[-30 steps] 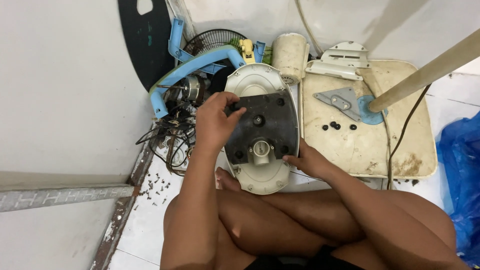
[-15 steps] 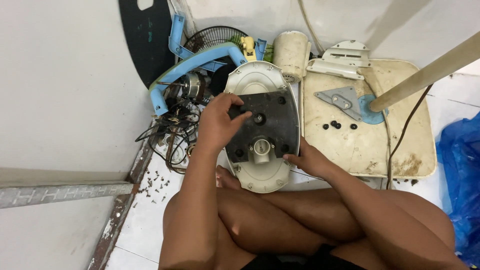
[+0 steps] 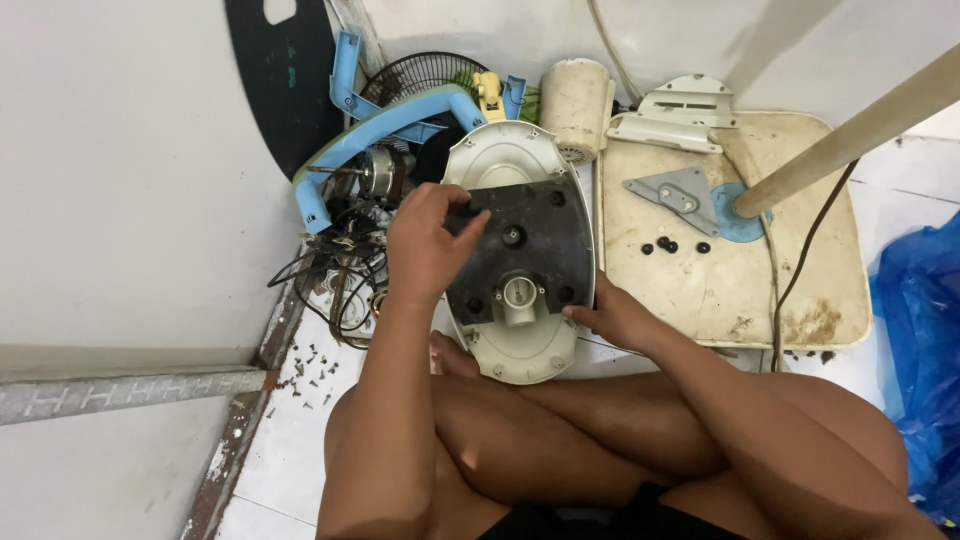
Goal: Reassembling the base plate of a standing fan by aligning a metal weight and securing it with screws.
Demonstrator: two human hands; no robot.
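Observation:
An oval cream fan base lies upside down on the floor in front of my crossed legs. A black plate with a pale round post in it covers its middle. My left hand rests on the plate's upper left corner, fingers curled over the edge. My right hand holds the base's lower right rim, thumb against the plate's corner.
A second cream base with a grey bracket, several small black screws and a slanting pole lies to the right. A blue fan frame, motor and tangled wires sit on the left. Loose screws dot the floor; a blue bag is far right.
My left hand has slid slightly down and left along the black plate's corner. The right hand and the base have stayed in place.

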